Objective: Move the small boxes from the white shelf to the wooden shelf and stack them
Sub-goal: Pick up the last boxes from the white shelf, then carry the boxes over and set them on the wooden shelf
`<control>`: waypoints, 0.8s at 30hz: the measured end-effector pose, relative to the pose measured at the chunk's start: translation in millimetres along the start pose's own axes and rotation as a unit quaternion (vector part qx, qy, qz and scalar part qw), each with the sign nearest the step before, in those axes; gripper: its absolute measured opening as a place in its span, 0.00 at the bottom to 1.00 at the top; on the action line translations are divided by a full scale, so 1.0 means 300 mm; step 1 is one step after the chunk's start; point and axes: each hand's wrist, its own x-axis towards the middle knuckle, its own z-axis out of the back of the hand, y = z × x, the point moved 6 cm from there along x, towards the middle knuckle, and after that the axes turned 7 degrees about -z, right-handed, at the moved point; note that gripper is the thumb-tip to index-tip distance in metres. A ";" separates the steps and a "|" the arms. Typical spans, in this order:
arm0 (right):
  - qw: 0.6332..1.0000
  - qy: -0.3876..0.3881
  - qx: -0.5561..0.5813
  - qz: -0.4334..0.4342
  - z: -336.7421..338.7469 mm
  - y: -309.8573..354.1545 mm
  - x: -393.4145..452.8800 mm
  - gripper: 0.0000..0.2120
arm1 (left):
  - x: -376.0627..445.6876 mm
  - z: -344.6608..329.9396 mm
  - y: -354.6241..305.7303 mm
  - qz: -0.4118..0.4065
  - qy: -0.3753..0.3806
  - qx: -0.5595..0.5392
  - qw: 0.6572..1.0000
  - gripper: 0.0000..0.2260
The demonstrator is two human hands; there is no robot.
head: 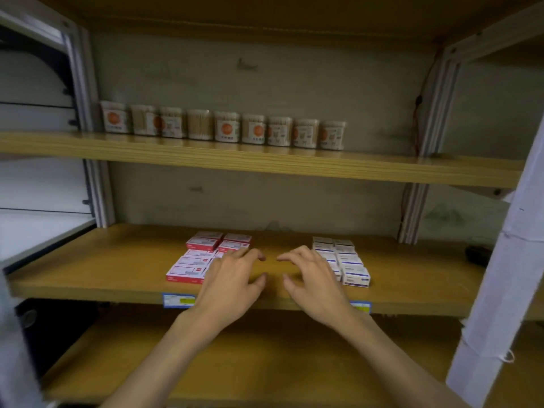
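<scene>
On the middle wooden shelf (117, 272) lie two groups of small boxes. Red-and-white boxes (194, 257) form stacked rows left of centre. White boxes with blue print (347, 260) form stacked rows right of centre. My left hand (232, 278) hovers over the right edge of the red group, fingers spread, holding nothing. My right hand (312, 275) hovers beside the left edge of the blue-print group, fingers spread and empty. Bare wood shows between the two hands. Part of each group is hidden behind a hand.
The upper wooden shelf (412, 169) carries a row of several clear tubs of cotton swabs (223, 128). A white shelf unit (38, 225) stands at the left. A white post (506, 275) rises at the right, near a dark object (477, 254). A lower wooden shelf (265, 348) lies below.
</scene>
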 end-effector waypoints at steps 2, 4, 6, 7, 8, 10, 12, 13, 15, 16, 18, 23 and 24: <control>1.000 0.004 0.021 0.015 -0.046 0.110 0.018 0.16 | -0.056 0.065 0.082 0.012 -0.012 0.017 1.000 0.18; 0.999 0.002 0.038 0.027 -0.097 0.228 0.034 0.16 | -0.117 0.130 0.174 0.020 -0.029 0.023 0.999 0.17; 0.998 0.006 0.055 0.037 -0.153 0.343 0.046 0.15 | -0.176 0.190 0.269 0.027 -0.036 0.026 0.999 0.17; 0.997 0.013 0.065 0.039 -0.185 0.402 0.051 0.15 | -0.208 0.222 0.320 0.033 -0.036 0.028 0.998 0.16; 0.996 0.022 0.075 0.041 -0.217 0.461 0.054 0.14 | -0.239 0.255 0.371 0.036 -0.040 0.029 0.998 0.16; 0.993 0.035 0.098 0.052 -0.285 0.598 0.066 0.13 | -0.313 0.328 0.484 0.040 -0.048 0.028 0.998 0.15; 0.990 0.044 0.114 0.064 -0.343 0.735 0.077 0.13 | -0.386 0.393 0.587 0.042 -0.053 0.024 0.997 0.14; 0.989 0.044 0.119 0.071 -0.372 0.805 0.085 0.12 | -0.423 0.427 0.641 0.045 -0.055 0.024 0.997 0.14; 0.988 0.041 0.131 0.073 -0.426 0.936 0.098 0.12 | -0.487 0.495 0.746 0.047 -0.051 0.029 0.997 0.14; 0.987 0.039 0.135 0.074 -0.455 0.998 0.105 0.11 | -0.517 0.530 0.802 0.046 -0.050 0.032 0.997 0.14; 0.986 0.036 0.144 0.076 -0.518 1.125 0.121 0.11 | -0.574 0.602 0.920 0.051 -0.048 0.036 0.997 0.14; 0.982 0.051 0.159 0.091 -0.685 1.436 0.160 0.11 | -0.709 0.770 1.209 0.083 -0.047 0.043 0.994 0.14; 0.981 0.052 0.163 0.093 -0.715 1.494 0.169 0.11 | -0.730 0.799 1.263 0.087 -0.048 0.048 0.994 0.14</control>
